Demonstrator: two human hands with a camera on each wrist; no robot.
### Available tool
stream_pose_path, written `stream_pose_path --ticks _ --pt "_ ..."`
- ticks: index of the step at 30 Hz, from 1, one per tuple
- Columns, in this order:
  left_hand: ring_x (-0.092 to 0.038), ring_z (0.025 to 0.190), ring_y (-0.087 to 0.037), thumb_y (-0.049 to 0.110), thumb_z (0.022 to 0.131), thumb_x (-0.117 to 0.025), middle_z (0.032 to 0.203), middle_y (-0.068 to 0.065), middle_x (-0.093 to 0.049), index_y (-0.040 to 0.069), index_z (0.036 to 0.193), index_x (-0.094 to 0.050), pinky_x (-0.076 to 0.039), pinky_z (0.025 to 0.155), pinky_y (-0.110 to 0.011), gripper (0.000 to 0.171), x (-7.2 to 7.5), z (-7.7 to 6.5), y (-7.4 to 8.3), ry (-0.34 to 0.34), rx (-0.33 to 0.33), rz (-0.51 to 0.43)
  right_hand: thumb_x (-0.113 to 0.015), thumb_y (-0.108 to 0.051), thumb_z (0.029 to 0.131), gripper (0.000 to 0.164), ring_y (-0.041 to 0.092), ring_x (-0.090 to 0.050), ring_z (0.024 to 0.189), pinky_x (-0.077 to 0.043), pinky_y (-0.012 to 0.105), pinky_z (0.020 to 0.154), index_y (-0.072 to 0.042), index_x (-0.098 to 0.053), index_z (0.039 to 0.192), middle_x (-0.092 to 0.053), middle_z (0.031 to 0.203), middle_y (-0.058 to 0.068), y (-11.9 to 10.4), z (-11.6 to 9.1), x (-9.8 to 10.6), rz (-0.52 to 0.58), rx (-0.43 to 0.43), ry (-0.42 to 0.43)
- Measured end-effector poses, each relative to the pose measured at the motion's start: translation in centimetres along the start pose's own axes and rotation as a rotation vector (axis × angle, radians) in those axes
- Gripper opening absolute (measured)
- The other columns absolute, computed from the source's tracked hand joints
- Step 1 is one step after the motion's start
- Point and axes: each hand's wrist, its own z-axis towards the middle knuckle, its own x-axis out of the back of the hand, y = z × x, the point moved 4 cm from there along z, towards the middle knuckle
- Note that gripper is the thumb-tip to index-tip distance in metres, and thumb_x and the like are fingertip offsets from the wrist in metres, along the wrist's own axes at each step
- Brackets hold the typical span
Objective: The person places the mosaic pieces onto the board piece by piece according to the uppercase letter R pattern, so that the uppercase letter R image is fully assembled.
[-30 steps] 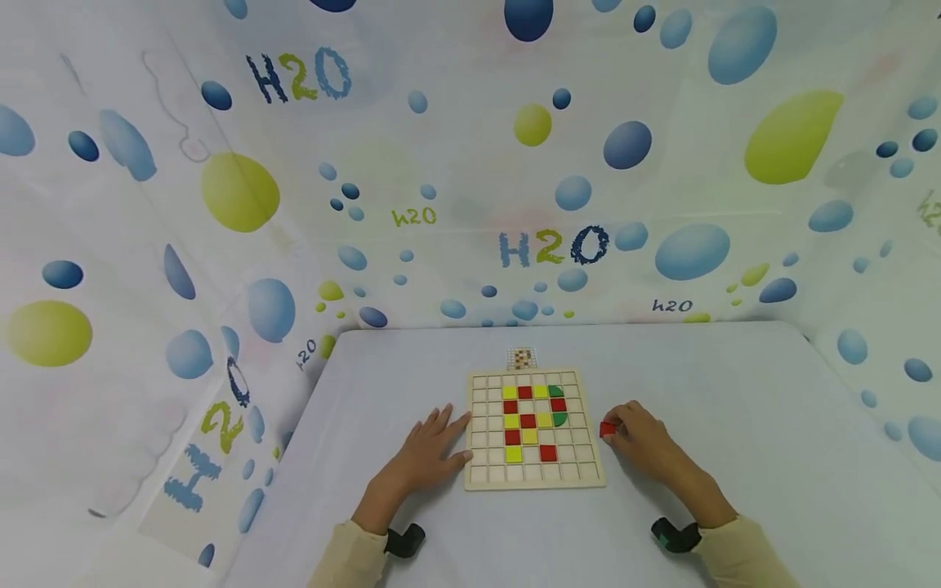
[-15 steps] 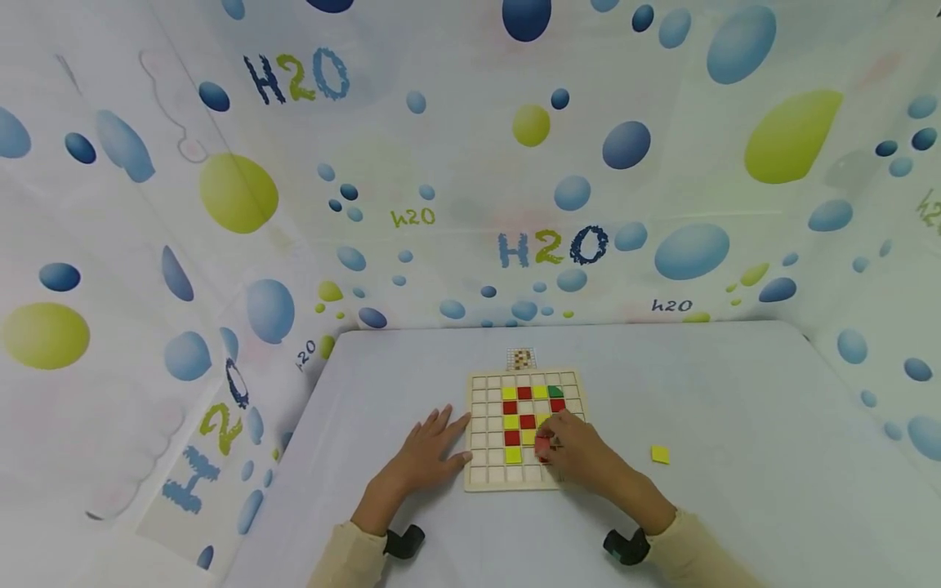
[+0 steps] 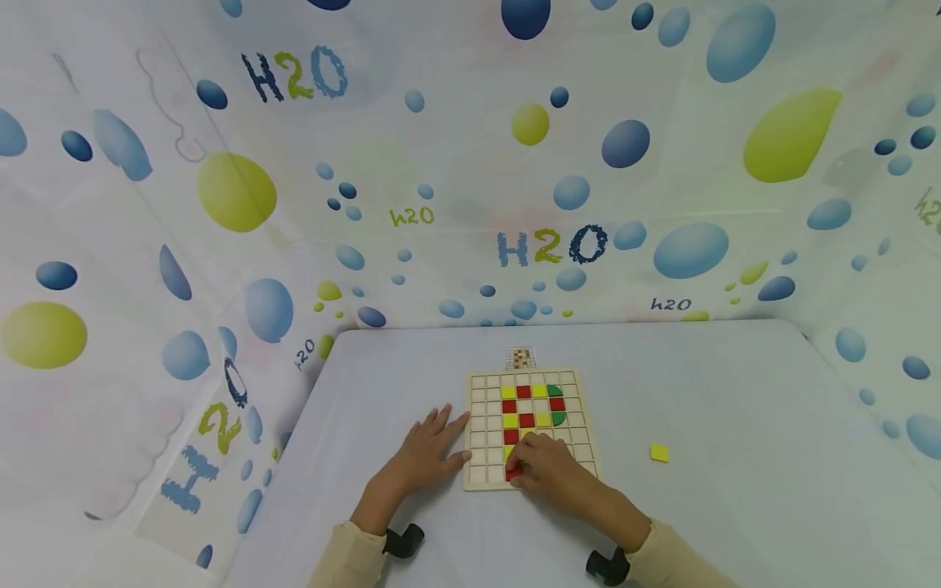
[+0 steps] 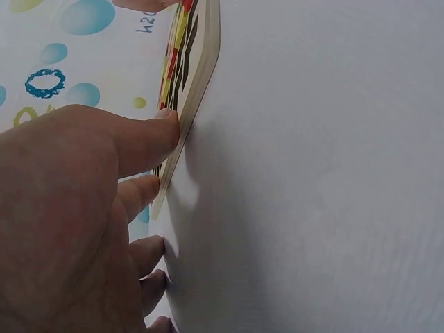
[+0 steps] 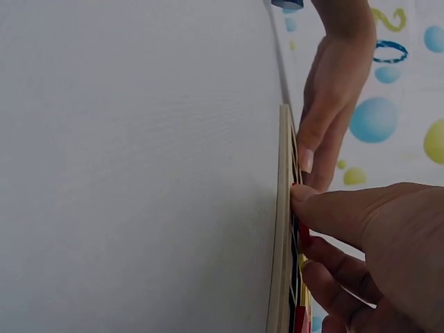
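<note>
A square wooden grid board (image 3: pixel 482 474) lies on the white table, bearing red, yellow and green tiles. My right hand (image 3: pixel 555 474) is over its lower part, thumb and fingers pinching a red square tile (image 3: pixel 513 473) at the bottom row. That tile (image 5: pixel 304 232) also shows between thumb and fingers in the right wrist view. Board cells under the right hand are hidden. My left hand (image 3: pixel 428 451) lies on the table with fingers spread, its thumb and index fingertip touching the board's left edge; the left wrist view shows the thumb (image 4: pixel 149 142) against that edge.
A loose yellow square tile (image 3: pixel 659 453) lies on the table right of the board. Behind the board is a small card with a printed grid pattern (image 3: pixel 520 358). Patterned white sheeting (image 3: pixel 456 269) stands behind the table.
My right hand has carried a red tile leftward from beside the board to its bottom row. The loose yellow tile has come into sight. My left hand has stayed in place.
</note>
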Motion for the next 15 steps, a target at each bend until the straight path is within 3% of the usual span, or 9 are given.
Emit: stream_pose_path --ticks 8,15 --pt "-0.019 0.161 -0.043 0.047 0.104 -0.060 0.174 -0.017 -0.025 0.022 0.165 -0.039 -0.018 0.128 -0.066 0.069 -0.03 0.07 -0.03 -0.010 0.010 -0.005 -0.080 -0.017 0.095 0.013 0.012 -0.058 0.099 -0.049 0.033 0.082 -0.020 -0.075 0.106 -0.068 0.109 -0.008 -0.20 -0.47 0.43 0.008 0.039 0.037" --pt "-0.019 0.161 -0.043 0.047 0.104 -0.060 0.174 -0.017 -0.025 0.021 0.165 -0.039 -0.018 0.127 -0.066 0.069 -0.02 -0.05 0.10 -0.010 0.007 -0.004 -0.081 -0.020 0.095 0.010 0.009 -0.056 0.097 -0.044 0.028 0.079 -0.021 -0.076 0.104 -0.067 0.108 -0.009 -0.19 -0.70 0.52 0.003 0.038 0.045"
